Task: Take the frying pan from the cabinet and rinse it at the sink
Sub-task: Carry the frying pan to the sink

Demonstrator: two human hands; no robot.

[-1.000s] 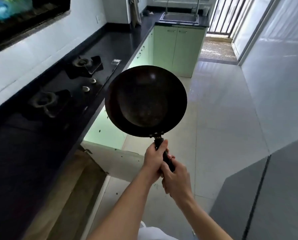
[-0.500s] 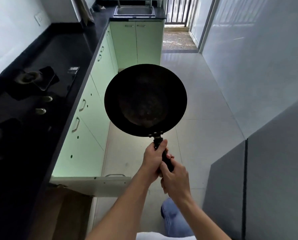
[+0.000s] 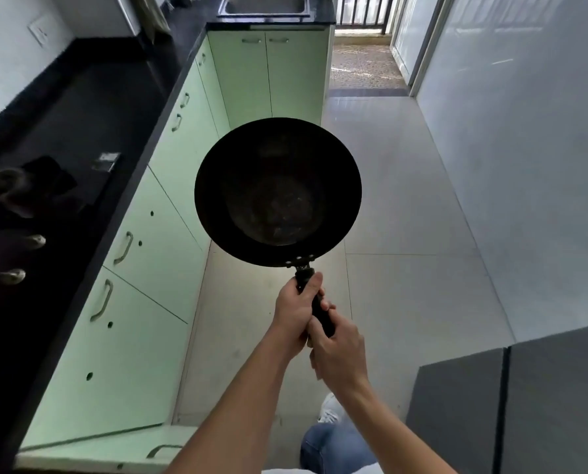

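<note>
Both hands point(image 3: 297, 311) gripping frying pan point(image 3: 278, 192), mid-aisle

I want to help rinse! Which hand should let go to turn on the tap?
Probably the left hand: the right hand grips the frying pan handle's end, and the sink lies ahead-left.

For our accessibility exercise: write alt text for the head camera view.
Both hands, left hand ahead of right hand, grip a dark frying pan by its handle above the tiled floor; the sink lies far ahead.
</note>
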